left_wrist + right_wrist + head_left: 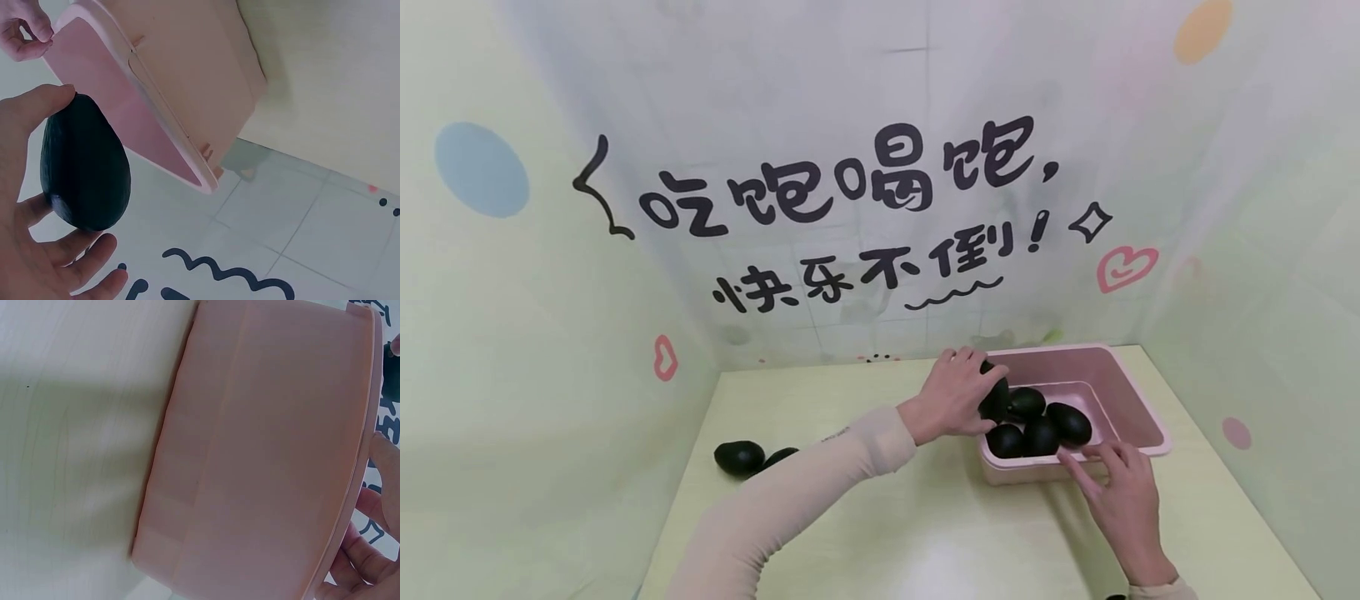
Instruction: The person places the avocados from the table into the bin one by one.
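Observation:
In the head view my left hand (957, 396) is over the left side of a pink plastic bin (1127, 400). It holds a dark avocado (86, 164), thumb on one end and fingers along the other side in the left wrist view. Several more dark avocados (1069, 423) lie together inside the bin. At the bin's near edge is my right hand (1123, 492), its thumb and fingers holding the rim (357, 469). The bin's outer wall (250, 456) fills much of the right wrist view.
The bin stands on a pale wooden table (880, 533) toward the back right. Two avocados (740, 458) lie on the table at left, one partly hidden by the left sleeve (805, 492). A printed backdrop (850, 83) encloses the table at the back and sides.

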The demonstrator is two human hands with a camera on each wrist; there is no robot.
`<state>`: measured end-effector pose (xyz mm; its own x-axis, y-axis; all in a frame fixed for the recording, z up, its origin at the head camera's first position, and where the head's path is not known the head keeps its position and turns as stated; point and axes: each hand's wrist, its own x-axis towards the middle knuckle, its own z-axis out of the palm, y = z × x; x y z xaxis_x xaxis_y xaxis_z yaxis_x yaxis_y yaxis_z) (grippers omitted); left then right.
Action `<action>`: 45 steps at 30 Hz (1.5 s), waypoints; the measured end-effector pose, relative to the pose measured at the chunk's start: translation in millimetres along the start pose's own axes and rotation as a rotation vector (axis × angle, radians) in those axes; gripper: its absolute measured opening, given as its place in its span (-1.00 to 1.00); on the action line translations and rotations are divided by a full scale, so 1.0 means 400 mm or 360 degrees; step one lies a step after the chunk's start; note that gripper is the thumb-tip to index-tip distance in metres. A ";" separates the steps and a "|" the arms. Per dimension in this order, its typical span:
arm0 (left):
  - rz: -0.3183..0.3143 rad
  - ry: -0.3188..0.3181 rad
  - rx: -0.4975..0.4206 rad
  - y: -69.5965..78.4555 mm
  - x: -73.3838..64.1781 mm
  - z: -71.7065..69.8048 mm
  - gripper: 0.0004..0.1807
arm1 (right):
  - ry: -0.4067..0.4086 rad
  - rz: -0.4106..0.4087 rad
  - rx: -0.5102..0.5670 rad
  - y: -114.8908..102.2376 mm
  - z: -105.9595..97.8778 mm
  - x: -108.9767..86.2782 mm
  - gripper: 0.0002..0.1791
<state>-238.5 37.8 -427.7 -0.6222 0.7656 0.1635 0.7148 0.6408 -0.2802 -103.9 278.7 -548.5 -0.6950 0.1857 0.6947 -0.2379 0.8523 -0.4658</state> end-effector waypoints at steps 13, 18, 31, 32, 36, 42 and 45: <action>0.0087 -0.0040 0.0059 0.015 0.042 -0.013 -0.15 | -0.0023 0.0018 -0.0001 -0.004 0.000 0.000 -0.65; 0.0103 -0.0119 -0.0039 0.010 0.054 -0.013 -0.10 | -0.0034 0.0050 -0.0023 -0.005 -0.005 -0.001 -0.65; 0.0068 -0.0147 -0.0145 0.008 0.089 -0.022 -0.08 | -0.0013 0.0015 -0.0016 -0.001 -0.004 0.004 -0.64; 0.0069 -0.0150 -0.0146 0.009 0.092 -0.022 -0.07 | -0.0011 0.0014 -0.0016 0.000 -0.004 0.004 -0.64; 0.0066 -0.0167 -0.0141 0.017 0.100 -0.024 -0.04 | -0.0005 0.0007 -0.0019 0.000 -0.003 0.003 -0.65; 0.0071 -0.0149 -0.0181 0.032 0.111 -0.026 -0.06 | -0.0008 0.0007 -0.0039 -0.001 -0.003 0.001 -0.64; 0.0071 -0.0118 -0.0227 0.035 0.115 -0.027 -0.10 | -0.0010 0.0013 -0.0038 -0.001 -0.003 0.001 -0.65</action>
<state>-253.8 82.6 -413.7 -0.6067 0.7907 0.0819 0.7772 0.6117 -0.1476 -103.3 279.0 -547.2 -0.7010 0.1894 0.6875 -0.2164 0.8621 -0.4581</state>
